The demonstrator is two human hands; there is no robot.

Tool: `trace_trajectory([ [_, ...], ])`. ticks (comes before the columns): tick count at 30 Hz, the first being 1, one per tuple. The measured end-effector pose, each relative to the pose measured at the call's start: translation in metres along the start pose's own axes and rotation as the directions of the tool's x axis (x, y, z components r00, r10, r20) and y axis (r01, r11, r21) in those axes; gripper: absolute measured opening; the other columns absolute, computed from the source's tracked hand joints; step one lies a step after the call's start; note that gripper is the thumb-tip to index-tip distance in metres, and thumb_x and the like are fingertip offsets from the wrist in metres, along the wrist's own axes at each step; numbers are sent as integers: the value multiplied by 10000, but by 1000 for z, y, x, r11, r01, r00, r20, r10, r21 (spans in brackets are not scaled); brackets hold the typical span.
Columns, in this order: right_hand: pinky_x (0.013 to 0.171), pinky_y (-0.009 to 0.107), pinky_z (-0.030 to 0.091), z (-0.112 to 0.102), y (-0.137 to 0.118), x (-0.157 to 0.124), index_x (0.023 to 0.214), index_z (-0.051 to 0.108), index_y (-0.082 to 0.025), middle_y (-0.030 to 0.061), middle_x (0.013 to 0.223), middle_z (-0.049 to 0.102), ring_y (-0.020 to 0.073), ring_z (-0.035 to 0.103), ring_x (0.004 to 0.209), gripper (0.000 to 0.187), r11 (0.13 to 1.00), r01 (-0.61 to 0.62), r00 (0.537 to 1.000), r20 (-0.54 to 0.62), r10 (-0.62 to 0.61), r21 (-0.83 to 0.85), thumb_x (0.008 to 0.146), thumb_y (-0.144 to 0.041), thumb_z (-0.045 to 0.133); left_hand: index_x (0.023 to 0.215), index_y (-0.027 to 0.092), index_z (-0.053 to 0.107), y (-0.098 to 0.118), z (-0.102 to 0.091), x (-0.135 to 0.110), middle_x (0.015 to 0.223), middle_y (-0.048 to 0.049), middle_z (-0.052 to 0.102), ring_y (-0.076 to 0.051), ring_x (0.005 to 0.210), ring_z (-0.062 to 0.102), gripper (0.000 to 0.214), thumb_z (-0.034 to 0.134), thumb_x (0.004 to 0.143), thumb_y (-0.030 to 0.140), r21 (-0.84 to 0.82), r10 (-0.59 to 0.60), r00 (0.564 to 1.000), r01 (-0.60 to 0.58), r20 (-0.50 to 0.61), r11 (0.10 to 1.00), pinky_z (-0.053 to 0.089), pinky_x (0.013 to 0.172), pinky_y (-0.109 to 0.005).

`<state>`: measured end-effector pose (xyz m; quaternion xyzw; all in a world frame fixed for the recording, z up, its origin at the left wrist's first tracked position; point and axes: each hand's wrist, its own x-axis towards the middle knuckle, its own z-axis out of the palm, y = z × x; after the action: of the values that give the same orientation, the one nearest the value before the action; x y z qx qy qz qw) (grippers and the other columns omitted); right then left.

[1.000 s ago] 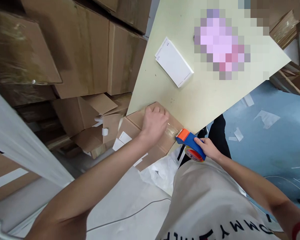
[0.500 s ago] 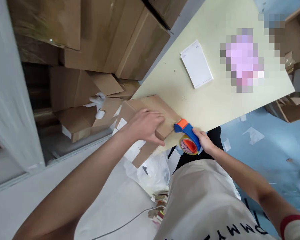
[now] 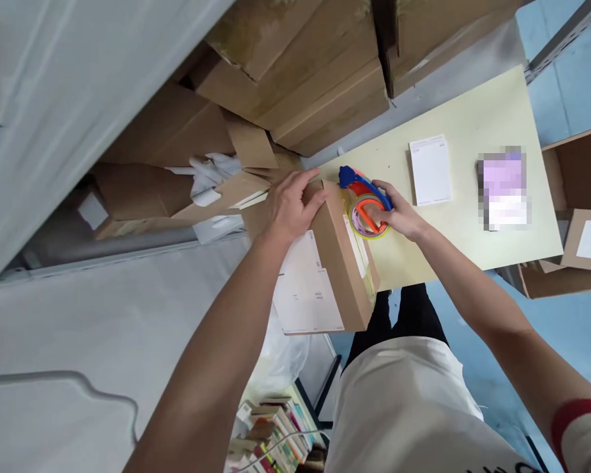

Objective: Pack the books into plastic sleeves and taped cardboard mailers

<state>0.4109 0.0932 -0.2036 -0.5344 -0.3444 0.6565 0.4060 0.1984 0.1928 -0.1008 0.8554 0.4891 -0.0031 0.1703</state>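
Note:
A brown cardboard box (image 3: 339, 263) stands on its side at the near left corner of the pale table (image 3: 473, 236), white labels on its left face. My left hand (image 3: 290, 203) is closed round the box's far top corner. My right hand (image 3: 396, 213) grips a blue and orange tape dispenser (image 3: 362, 200) pressed against the box's far right edge, with clear tape running down that face.
A white notepad (image 3: 429, 171) and a blurred pink item (image 3: 505, 187) lie further along the table. Stacked cardboard boxes (image 3: 300, 85) fill the space behind; more boxes (image 3: 581, 243) sit at the right. Books (image 3: 276, 433) lie on the floor below.
The box has been turned up onto its side. My right hand moved the dispenser from the near edge to the far end. My left hand shifted to the far corner.

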Motion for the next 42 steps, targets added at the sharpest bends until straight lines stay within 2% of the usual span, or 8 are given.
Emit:
trace_trajectory([
  [7,1083,520,414,-3,-1,-20,1517,257,-232,93,1372,547,294,529,1238,920,995,20,996,92,-11,-98,699,-269,675,889,236,669,0,1,2,830,-61,681,-257,870,623,497,389,888,646,82,-117,993,114,34,990,378,653,-324],
  [14,1094,513,404,16,13,-52,1469,357,-262,53,1324,579,270,542,1224,847,1000,-4,997,-72,5,14,692,-204,690,1007,232,665,4,3,-4,952,-104,681,-296,974,595,629,245,895,687,218,-135,974,93,184,972,366,726,-356],
  [20,1084,507,412,18,21,-74,1446,397,-262,42,1292,605,271,562,1192,851,999,-3,993,-116,-1,-33,649,-134,668,1003,231,668,10,2,-7,961,-122,687,-317,991,585,669,223,879,715,209,-123,979,88,161,974,369,762,-379],
  [26,1003,516,475,24,61,-191,1468,379,-259,76,1279,614,308,598,1128,888,994,-82,997,-15,81,-67,635,-147,666,1033,236,652,14,1,-7,1023,-131,670,-351,1062,552,715,214,842,768,211,-185,972,153,143,965,374,809,-396],
  [32,1051,488,429,93,122,-289,1447,416,-281,79,1327,572,303,568,1182,867,978,-193,978,-92,185,-83,618,-111,605,1034,229,658,18,0,-7,1049,-152,670,-370,1062,555,748,203,826,786,193,-204,969,175,141,965,396,809,-425],
  [37,1090,452,394,118,132,-276,1459,368,-267,83,1404,509,275,529,1241,869,986,-155,952,-258,164,55,617,-130,534,1074,205,670,7,-4,-7,1084,-176,681,-376,1073,576,784,201,825,783,180,-288,953,268,97,946,422,831,-453],
  [40,1060,435,427,94,110,-239,1469,332,-259,78,1385,527,266,549,1205,879,990,-119,921,-365,137,73,618,-153,525,1208,148,623,-18,-7,-12,1114,-218,670,-384,1065,592,867,57,870,711,169,-362,931,352,37,921,433,840,-498],
  [42,1037,436,447,67,86,-202,1475,322,-250,79,1356,550,266,561,1173,883,994,-92,910,-401,105,52,620,-158,523,1334,119,536,-32,-9,-21,1176,-236,641,-389,1089,587,879,19,887,673,184,-290,955,276,56,943,428,869,-543],
])
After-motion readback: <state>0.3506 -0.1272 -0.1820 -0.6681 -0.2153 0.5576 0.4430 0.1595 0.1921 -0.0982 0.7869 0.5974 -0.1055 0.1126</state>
